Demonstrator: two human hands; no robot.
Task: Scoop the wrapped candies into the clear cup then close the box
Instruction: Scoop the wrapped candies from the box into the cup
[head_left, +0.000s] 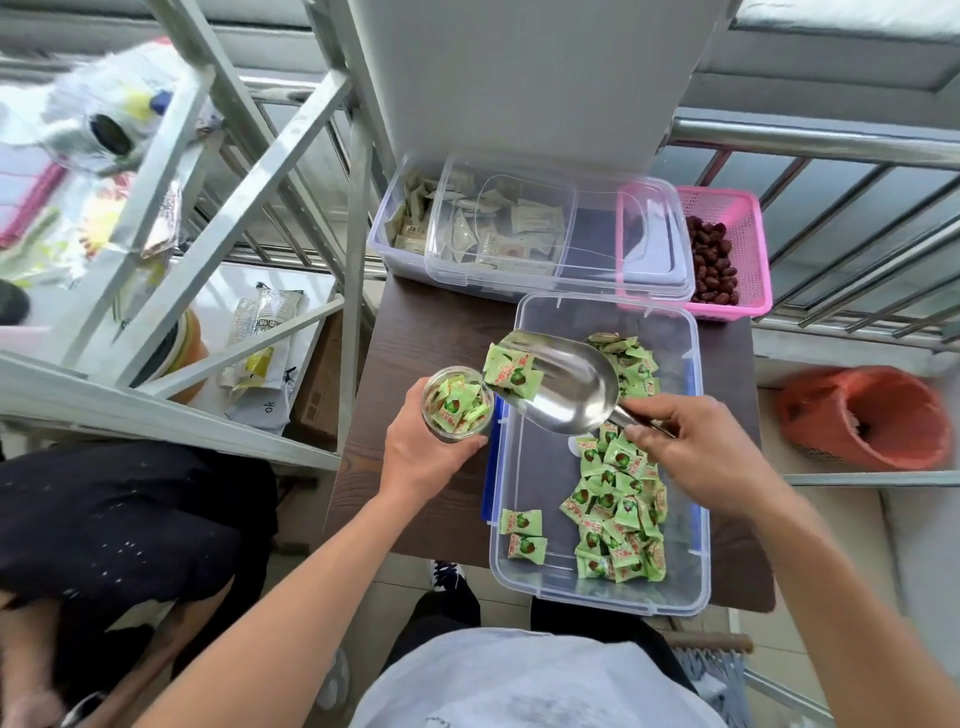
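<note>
Wrapped candies (618, 512), green, lie loose in an open clear box (696, 467) on a dark table (415, 332); several more sit at the lip of a metal scoop (566, 384) tilted toward a clear cup (457, 405) already part-filled. Left hand (421, 452) grasps the cup beside the box; right hand (696, 447) pinches the scoop handle above the box

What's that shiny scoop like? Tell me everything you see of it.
The scoop looks like polished metal, with a deep rounded bowl and a thin handle. The right hand grips the handle and holds it tilted over the open box, mouth toward the clear cup in the left hand. A few green wrapped candies sit at its lip.
</note>
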